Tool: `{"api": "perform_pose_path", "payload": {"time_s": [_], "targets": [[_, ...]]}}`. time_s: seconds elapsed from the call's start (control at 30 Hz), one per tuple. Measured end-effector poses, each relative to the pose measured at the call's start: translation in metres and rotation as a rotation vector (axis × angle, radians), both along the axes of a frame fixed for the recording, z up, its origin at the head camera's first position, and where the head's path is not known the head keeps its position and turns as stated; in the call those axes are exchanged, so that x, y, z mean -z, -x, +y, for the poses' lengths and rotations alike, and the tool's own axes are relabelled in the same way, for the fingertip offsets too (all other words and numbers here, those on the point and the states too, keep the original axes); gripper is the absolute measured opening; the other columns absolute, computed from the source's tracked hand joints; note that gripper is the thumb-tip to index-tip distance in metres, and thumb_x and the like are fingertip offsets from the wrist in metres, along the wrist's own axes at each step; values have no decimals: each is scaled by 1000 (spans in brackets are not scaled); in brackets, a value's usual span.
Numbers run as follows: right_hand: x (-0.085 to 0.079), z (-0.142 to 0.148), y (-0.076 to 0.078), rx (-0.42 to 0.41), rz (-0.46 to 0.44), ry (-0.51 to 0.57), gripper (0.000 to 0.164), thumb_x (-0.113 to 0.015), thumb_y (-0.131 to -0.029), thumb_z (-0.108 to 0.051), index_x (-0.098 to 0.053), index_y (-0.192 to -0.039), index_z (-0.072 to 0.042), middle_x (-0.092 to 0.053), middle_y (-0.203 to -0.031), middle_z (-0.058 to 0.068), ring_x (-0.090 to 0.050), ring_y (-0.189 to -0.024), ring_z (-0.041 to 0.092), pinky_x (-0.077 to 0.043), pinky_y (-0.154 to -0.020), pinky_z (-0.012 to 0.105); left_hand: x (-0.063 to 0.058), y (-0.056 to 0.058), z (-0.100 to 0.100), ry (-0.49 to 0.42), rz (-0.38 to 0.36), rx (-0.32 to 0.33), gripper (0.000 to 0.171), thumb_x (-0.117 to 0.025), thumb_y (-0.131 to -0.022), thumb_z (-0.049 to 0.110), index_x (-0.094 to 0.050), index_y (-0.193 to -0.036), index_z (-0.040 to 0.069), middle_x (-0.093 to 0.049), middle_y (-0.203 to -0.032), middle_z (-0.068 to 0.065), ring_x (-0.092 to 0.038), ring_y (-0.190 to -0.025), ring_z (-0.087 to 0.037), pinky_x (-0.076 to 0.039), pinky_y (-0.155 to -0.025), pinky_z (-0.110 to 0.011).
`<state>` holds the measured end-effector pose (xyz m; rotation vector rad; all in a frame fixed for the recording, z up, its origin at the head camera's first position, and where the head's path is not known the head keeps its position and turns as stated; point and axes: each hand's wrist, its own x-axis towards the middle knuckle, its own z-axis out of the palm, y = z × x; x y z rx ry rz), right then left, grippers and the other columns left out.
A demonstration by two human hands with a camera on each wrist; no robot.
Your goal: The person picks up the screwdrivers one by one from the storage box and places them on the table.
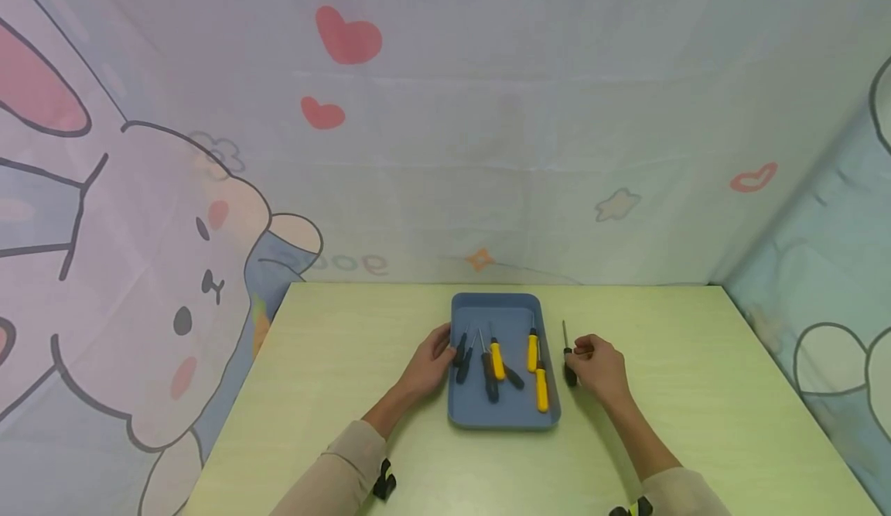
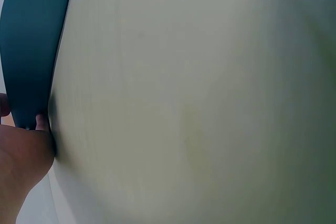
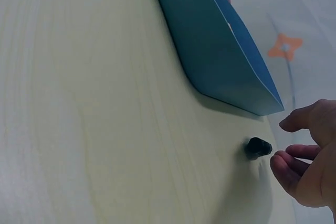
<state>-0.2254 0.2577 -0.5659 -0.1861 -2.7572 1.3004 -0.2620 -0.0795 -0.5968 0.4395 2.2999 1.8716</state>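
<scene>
A blue-grey tray holds several screwdrivers, among them yellow-handled ones and black-handled ones. At its left side my left hand grips the rim, with the thumb over the edge. The left wrist view shows this hand against the tray's outer wall. To the right of the tray, a single black-handled screwdriver lies on the table. My right hand is over it, thumb and fingers parted in the right wrist view, beside the handle's end. Contact cannot be made out.
The pale wood-grain table carries the tray near its middle. Behind it hangs a printed cloth with hearts and a cartoon rabbit, which also covers both sides. The right wrist view shows the tray's near corner close to the right hand.
</scene>
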Motion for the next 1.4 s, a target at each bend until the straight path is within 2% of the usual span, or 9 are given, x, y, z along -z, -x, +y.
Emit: {"api": "perform_pose_path", "payload": {"time_s": [0.17, 0.4, 0.57, 1.03, 1.4], "targets": [[-4, -2, 2, -14, 22, 0, 39, -71, -96, -16, -66, -125, 10, -71, -111, 22, -69, -100, 35, -61, -86, 47, -1, -1, 0, -27, 12, 5, 57, -46, -110, 5, -28, -162, -8, -31, -167, -29, -31, -155, -45, -29, -127, -53], [-12, -9, 3, -30, 29, 28, 42, -74, -97, -17, -65, -128, 10, -71, -116, 24, -68, -104, 36, -60, -92, 48, 1, 0, 0, 8, 10, 3, 56, -46, -111, 5, -29, -163, -6, -32, -168, -26, -32, -156, -41, -31, -127, -48], [-16, -15, 5, -44, 34, 33, 45, -74, -97, -19, -64, -130, 10, -70, -116, 23, -67, -105, 36, -59, -96, 50, 1, 1, 0, 6, 11, 0, 56, -46, -111, 5, -29, -163, -6, -32, -168, -27, -32, -156, -41, -30, -127, -49], [-25, -32, 4, -72, 75, 61, 41, -75, -97, -12, -63, -130, 10, -69, -119, 26, -68, -107, 38, -59, -97, 51, 0, 1, 1, -18, 2, 3, 57, -45, -111, 4, -25, -162, -10, -29, -167, -31, -30, -155, -46, -28, -127, -55], [-28, -44, 6, -83, 44, 79, 46, -76, -95, -15, -63, -131, 9, -69, -120, 25, -69, -107, 36, -60, -98, 50, 1, 2, 0, 0, 9, -2, 56, -46, -110, 4, -29, -162, -7, -33, -167, -28, -33, -155, -42, -30, -127, -50]]}}
